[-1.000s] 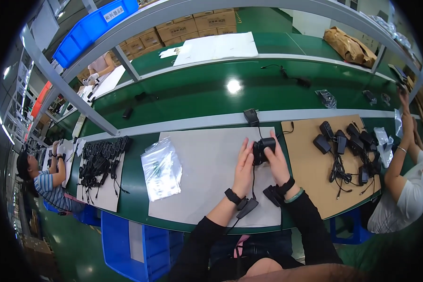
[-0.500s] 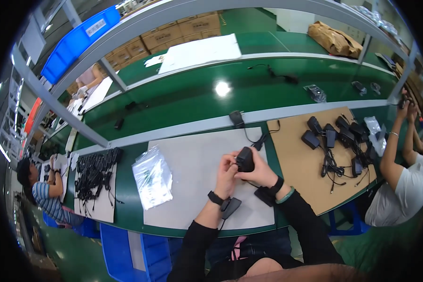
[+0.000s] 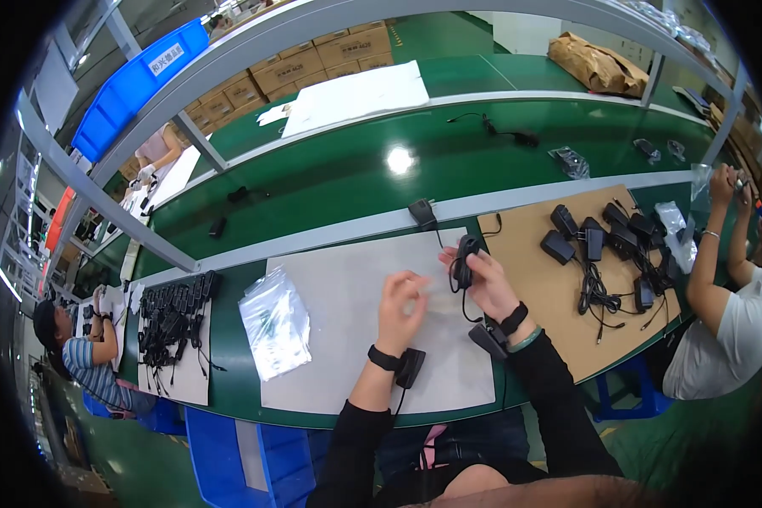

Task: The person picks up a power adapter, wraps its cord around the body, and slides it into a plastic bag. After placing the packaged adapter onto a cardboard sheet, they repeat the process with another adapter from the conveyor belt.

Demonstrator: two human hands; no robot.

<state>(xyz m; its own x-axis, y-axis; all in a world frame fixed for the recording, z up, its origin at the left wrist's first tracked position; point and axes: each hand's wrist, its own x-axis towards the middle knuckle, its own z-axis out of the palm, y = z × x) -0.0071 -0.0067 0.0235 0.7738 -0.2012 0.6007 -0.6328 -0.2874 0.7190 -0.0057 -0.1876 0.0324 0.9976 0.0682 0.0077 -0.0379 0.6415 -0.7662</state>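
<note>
In my right hand (image 3: pixel 493 289), a coiled black cable (image 3: pixel 462 264) is pinched between thumb and fingers. A strand hangs from it toward a black power adapter (image 3: pixel 487 340) lying by my right wrist. My left hand (image 3: pixel 402 306) is lifted just left of the cable, fingers loosely bent and apart, slightly blurred, with nothing visible in it. Next to my left wrist another black power adapter (image 3: pixel 409 368) lies on the pale grey mat (image 3: pixel 330 339). Beyond my hands, a third adapter (image 3: pixel 423 214) rests at the metal rail.
Flat clear plastic bags (image 3: pixel 275 323) lie on the mat's left. To the right, a brown cardboard sheet (image 3: pixel 559 339) carries several adapters (image 3: pixel 593 241). More adapters (image 3: pixel 173 313) cover a board at left. Co-workers sit either side; a blue bin (image 3: pixel 216 453) stands below the table edge.
The adapter body held between both hands has given way to a coiled cable in my right hand. My left hand has moved off to the left and let go.
</note>
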